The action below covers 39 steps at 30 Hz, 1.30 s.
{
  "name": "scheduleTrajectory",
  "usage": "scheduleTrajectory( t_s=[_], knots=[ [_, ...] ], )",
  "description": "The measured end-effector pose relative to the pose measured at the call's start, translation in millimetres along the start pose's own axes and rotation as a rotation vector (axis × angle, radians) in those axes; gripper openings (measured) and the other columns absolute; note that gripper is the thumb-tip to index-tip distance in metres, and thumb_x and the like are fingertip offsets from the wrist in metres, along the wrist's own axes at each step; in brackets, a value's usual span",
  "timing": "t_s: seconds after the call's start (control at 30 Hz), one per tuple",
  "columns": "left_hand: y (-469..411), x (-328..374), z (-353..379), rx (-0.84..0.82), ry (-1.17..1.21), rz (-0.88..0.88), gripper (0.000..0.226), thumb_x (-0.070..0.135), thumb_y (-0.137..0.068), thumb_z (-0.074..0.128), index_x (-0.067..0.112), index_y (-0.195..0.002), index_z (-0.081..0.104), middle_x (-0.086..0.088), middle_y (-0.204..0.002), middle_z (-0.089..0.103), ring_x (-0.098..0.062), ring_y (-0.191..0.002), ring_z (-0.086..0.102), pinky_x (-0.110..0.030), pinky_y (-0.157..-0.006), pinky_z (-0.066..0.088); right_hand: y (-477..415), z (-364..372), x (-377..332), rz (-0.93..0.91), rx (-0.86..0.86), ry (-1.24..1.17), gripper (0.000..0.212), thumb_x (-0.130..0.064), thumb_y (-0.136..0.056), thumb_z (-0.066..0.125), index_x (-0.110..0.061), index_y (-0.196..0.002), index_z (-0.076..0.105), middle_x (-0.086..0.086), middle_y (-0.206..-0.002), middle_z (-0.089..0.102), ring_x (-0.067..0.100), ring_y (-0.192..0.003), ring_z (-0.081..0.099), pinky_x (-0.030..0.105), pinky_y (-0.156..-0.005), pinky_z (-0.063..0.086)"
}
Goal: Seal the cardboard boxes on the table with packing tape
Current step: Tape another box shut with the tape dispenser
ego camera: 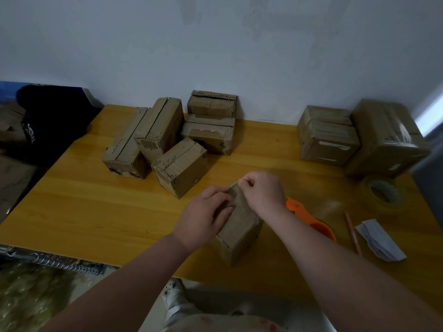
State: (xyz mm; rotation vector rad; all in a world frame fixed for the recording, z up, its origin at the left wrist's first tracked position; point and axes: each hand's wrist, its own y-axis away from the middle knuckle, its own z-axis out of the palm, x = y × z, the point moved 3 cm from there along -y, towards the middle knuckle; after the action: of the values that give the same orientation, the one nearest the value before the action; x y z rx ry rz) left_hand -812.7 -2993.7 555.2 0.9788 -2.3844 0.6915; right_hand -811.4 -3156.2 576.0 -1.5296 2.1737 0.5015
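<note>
A small cardboard box (239,232) stands near the front edge of the yellow wooden table (96,212). My left hand (206,214) lies on its left side with fingers curled over the top. At the box's far top corner, the fingers of my right hand (261,190) pinch together on the edge. An orange tape dispenser (311,219) lies just right of the box, partly hidden by my right forearm. A roll of clear packing tape (383,191) rests flat at the right.
Several cardboard boxes (167,142) cluster at the back middle, and two taped boxes (359,137) sit back right. A pencil (352,232) and folded paper (380,239) lie at the right. A dark bag (48,116) sits off the left edge.
</note>
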Motion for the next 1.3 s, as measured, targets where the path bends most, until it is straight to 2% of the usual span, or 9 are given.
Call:
scheduleTrajectory(
  t_s=[0.17, 0.27, 0.33, 0.4, 0.47, 0.67, 0.77, 0.93, 1.3],
  knots=[
    [-5.2, -7.3, -1.7, -0.012, -0.013, -0.079, 0.047, 0.054, -0.089, 0.043, 0.021, -0.118, 0.059, 0.004, -0.113, 0.059, -0.007, -0.098, 0.054, -0.025, -0.081, 0.049, 5.0, -4.6, 10.8, -0.014, 0.032, 0.011, 0.028, -0.028, -0.099, 0.05, -0.018, -0.079, 0.067, 0.0, -0.077, 0.065, 0.013, -0.064, 0.055, 0.024, -0.049, 0.037],
    [-6.4, -9.3, -0.3, -0.024, 0.026, -0.133, 0.05, 0.053, -0.088, 0.048, 0.023, -0.127, 0.056, 0.005, -0.117, 0.06, -0.006, -0.102, 0.054, -0.02, -0.083, 0.044, 5.5, -14.6, 27.7, 0.143, -0.019, -0.5, 0.029, -0.03, -0.1, 0.047, -0.018, -0.084, 0.068, 0.003, -0.085, 0.071, 0.02, -0.079, 0.067, 0.026, -0.064, 0.05],
    [-7.0, -10.4, 0.5, -0.022, 0.05, -0.152, 0.05, 0.049, -0.09, 0.052, 0.021, -0.131, 0.054, 0.003, -0.122, 0.06, -0.008, -0.106, 0.054, -0.017, -0.085, 0.041, 7.3, -17.4, 42.2, 0.135, -0.099, -0.639, 0.037, -0.048, -0.099, 0.042, -0.023, -0.097, 0.069, 0.001, -0.1, 0.072, 0.015, -0.09, 0.068, 0.03, -0.079, 0.053],
    [-7.5, -11.5, 1.0, -0.027, 0.069, -0.163, 0.05, 0.048, -0.091, 0.054, 0.02, -0.133, 0.054, 0.003, -0.124, 0.06, -0.008, -0.108, 0.054, -0.017, -0.086, 0.041, 12.0, -15.9, 58.9, 0.04, -0.232, -0.466, 0.061, -0.076, -0.085, 0.038, -0.035, -0.124, 0.061, -0.005, -0.129, 0.061, 0.012, -0.117, 0.058, 0.041, -0.102, 0.045],
    [-7.8, -12.2, 1.2, -0.027, 0.091, -0.165, 0.053, 0.051, -0.088, 0.051, 0.021, -0.132, 0.055, 0.003, -0.123, 0.061, -0.008, -0.108, 0.055, -0.017, -0.086, 0.043, 20.8, -12.9, 66.7, -0.013, -0.425, -0.273, 0.086, -0.091, -0.069, 0.04, -0.049, -0.143, 0.034, -0.009, -0.151, 0.037, 0.017, -0.138, 0.037, 0.048, -0.113, 0.032],
    [-9.7, -11.5, 0.3, -0.03, 0.142, -0.165, 0.053, 0.049, -0.086, 0.052, 0.02, -0.13, 0.057, 0.006, -0.119, 0.061, -0.005, -0.104, 0.056, -0.014, -0.084, 0.044, 24.2, -6.5, 51.6, -0.271, -0.569, 0.045, 0.121, -0.067, -0.067, 0.073, -0.044, -0.15, -0.011, -0.016, -0.16, 0.006, 0.01, -0.145, 0.012, 0.03, -0.113, 0.018],
    [-10.4, -11.0, -0.2, -0.022, 0.148, -0.159, 0.052, 0.047, -0.086, 0.053, 0.018, -0.129, 0.058, 0.005, -0.117, 0.062, -0.005, -0.102, 0.056, -0.013, -0.083, 0.043, 24.1, -8.9, 44.7, -0.341, -0.576, 0.163, 0.128, -0.067, -0.065, 0.074, -0.04, -0.149, -0.019, -0.021, -0.159, -0.007, 0.007, -0.145, 0.004, 0.028, -0.113, 0.015],
    [-8.4, -10.7, 3.3, -0.001, 0.134, -0.16, 0.055, 0.053, -0.086, 0.052, 0.02, -0.129, 0.058, 0.009, -0.113, 0.059, -0.002, -0.101, 0.054, -0.009, -0.082, 0.04, 26.1, -14.7, 35.0, -0.486, -0.499, 0.458, 0.128, -0.073, -0.07, 0.065, -0.029, -0.149, -0.025, -0.02, -0.153, -0.03, 0.015, -0.148, -0.002, 0.038, -0.112, 0.031],
    [-9.0, -6.4, 11.2, -0.025, 0.108, -0.181, 0.048, 0.045, -0.088, 0.049, 0.021, -0.13, 0.055, 0.011, -0.115, 0.058, 0.0, -0.101, 0.051, -0.008, -0.082, 0.038, 40.0, -13.8, 31.5, -0.572, -0.473, 0.619, 0.123, -0.063, -0.077, 0.066, -0.017, -0.151, -0.021, 0.001, -0.156, -0.031, 0.019, -0.148, -0.016, 0.045, -0.121, 0.007]
  ],
)
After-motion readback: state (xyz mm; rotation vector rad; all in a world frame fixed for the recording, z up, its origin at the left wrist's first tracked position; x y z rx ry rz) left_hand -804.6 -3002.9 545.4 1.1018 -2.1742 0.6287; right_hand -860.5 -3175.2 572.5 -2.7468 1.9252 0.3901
